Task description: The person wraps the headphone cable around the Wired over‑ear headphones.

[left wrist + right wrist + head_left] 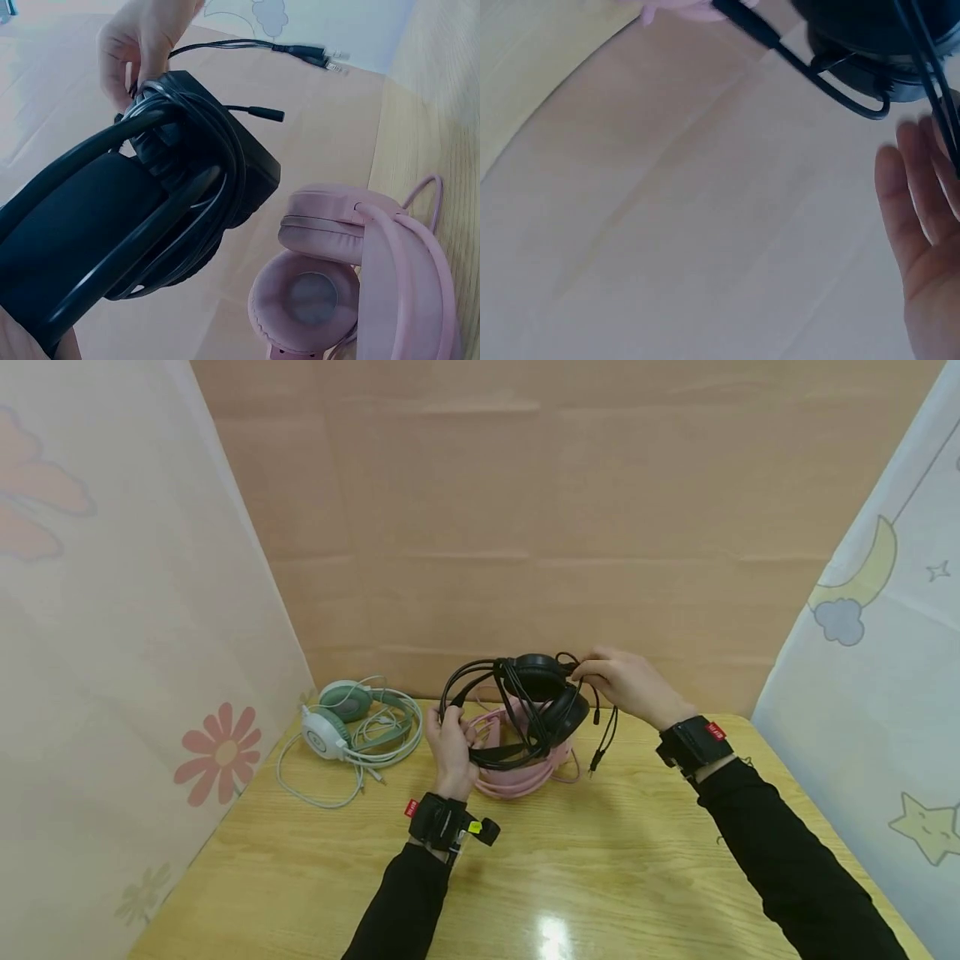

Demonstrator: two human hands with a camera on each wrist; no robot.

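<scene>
Black headphones (564, 714) with their cable wound round the ear cups are held above the table. My left hand (452, 750) grips them by the headband, at the end away from the ear cups. At the far side, the thumb and fingertips of my right hand (628, 687) pinch the black cable beside an ear cup. The cable's plug ends (304, 54) dangle loose near that hand. Pink headphones (401, 277) lie on the table beneath, partly covered by the black pair in the head view. In the right wrist view, fingers (919, 191) reach up beside the hanging cable.
White and green headphones (324, 735) with a coiled pale cable (390, 760) lie on the wooden table (622, 868) to the left. A brown paper backdrop (525, 527) rises behind, and printed white panels (870, 710) flank both sides.
</scene>
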